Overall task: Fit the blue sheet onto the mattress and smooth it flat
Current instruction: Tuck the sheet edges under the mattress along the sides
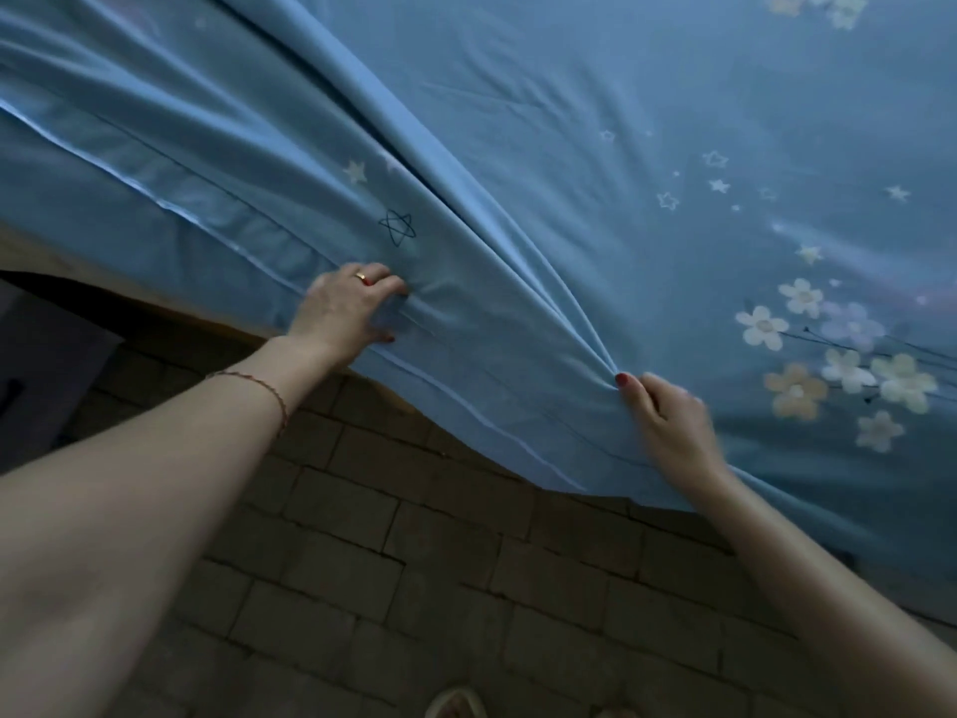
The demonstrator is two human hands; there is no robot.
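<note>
**Both hands gather the blue sheet at the bed's near edge**

The blue sheet (569,121) fills the upper part of the head view, spread over the bed and reaching down to its near edge, where a hemmed border runs diagonally from upper left to lower right. The mattress itself is hidden beneath the cloth. The fabric is not flat: long folds fan out across it from upper left and converge on a tight pucker near the lower middle. White and outlined stars are scattered over the cloth, and a cluster of pale flowers (828,355) is printed at the right.

Below the sheet's edge lies a floor of dark rectangular pavers (414,588). A strip of light wood, apparently the bed frame (41,256), shows at the left under the hem.

The left hand (344,310) lies on the sheet just inside the hem, its fingers curled into the cloth and bunching a small ridge of it; a ring sits on one finger and a thin bracelet (269,393) circles the wrist. The right hand (668,424), further right along the edge, pinches the cloth where the folds meet, thumb and fingers closed on the gathered fabric. Both have red-painted nails.
</note>
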